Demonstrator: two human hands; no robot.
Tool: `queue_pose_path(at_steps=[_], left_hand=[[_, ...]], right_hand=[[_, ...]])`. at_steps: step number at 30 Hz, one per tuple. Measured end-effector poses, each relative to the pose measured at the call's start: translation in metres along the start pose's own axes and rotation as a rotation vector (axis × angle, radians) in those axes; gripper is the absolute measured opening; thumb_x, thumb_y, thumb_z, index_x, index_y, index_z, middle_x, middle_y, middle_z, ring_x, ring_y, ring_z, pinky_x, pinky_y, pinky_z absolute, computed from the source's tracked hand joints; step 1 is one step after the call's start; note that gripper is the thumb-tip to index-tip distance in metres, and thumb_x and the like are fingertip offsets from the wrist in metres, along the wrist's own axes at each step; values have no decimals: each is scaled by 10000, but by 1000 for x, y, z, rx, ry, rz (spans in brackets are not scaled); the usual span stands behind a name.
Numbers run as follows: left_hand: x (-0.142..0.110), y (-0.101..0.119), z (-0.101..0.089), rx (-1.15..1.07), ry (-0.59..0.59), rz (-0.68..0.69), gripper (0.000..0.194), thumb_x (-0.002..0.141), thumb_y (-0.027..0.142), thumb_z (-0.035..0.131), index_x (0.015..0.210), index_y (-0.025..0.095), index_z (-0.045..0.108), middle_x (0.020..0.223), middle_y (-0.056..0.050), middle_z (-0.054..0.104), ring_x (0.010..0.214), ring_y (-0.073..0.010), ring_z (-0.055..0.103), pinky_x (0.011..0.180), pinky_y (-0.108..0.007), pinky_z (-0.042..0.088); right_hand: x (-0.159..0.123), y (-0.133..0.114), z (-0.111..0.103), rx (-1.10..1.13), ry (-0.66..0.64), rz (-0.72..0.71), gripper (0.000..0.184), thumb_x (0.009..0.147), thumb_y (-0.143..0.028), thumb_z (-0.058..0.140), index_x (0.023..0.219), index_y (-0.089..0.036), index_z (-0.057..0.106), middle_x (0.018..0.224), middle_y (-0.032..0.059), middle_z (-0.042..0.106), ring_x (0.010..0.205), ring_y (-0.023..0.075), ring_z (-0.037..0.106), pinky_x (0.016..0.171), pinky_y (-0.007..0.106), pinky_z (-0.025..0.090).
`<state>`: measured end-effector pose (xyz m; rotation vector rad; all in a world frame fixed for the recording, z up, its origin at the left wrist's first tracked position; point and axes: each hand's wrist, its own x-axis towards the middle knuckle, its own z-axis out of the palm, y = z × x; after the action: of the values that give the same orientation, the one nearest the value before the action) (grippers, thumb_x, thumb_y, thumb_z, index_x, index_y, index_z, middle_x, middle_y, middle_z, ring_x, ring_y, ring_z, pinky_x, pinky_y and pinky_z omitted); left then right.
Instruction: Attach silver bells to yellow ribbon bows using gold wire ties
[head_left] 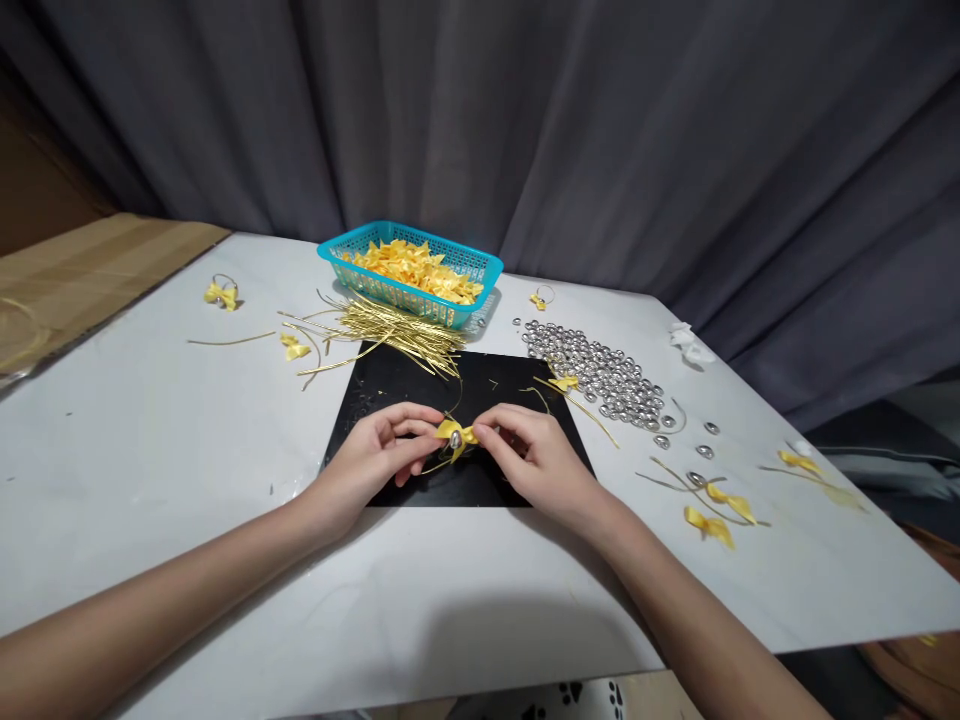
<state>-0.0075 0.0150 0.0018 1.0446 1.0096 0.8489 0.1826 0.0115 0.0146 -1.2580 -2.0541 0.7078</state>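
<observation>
My left hand (pixel 379 452) and my right hand (pixel 529 455) meet over a black mat (pixel 390 380) at the middle of the white table. Both pinch a small yellow ribbon bow (pixel 456 435) between fingertips. A silver bell sits at the bow's centre, and a thin gold wire tie trails down from it. The left hand's fingers grip the bow's left side, the right hand's fingers its right side.
A turquoise basket (pixel 480 268) of yellow bows stands behind the mat. A bundle of gold wire ties (pixel 397 335) lies in front of it. Silver bells (pixel 600 372) are heaped at the right. Loose bows (pixel 720 510) and finished pieces (pixel 222 293) are scattered around. Grey curtain behind.
</observation>
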Motion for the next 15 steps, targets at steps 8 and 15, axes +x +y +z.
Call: queue_pose_path(at_steps=[8,15], left_hand=[[-2,8,2,200,-149,-26,207,712,301,644,857,155,642,605,45,526,473,-63,383,432,-198,254],[-1,2,0,189,-154,8,216,756,374,612,780,161,581,625,32,552,501,-83,508,471,-200,348]], right_hand=[[-1,1,-15,-74,-171,-95,205,921,-234,421,775,-164,546,745,19,551,672,116,493,637,252,379],[-4,-3,7,457,-103,263,244,897,-414,457,848,-184,517,695,-27,509,493,63,414,458,199,346]])
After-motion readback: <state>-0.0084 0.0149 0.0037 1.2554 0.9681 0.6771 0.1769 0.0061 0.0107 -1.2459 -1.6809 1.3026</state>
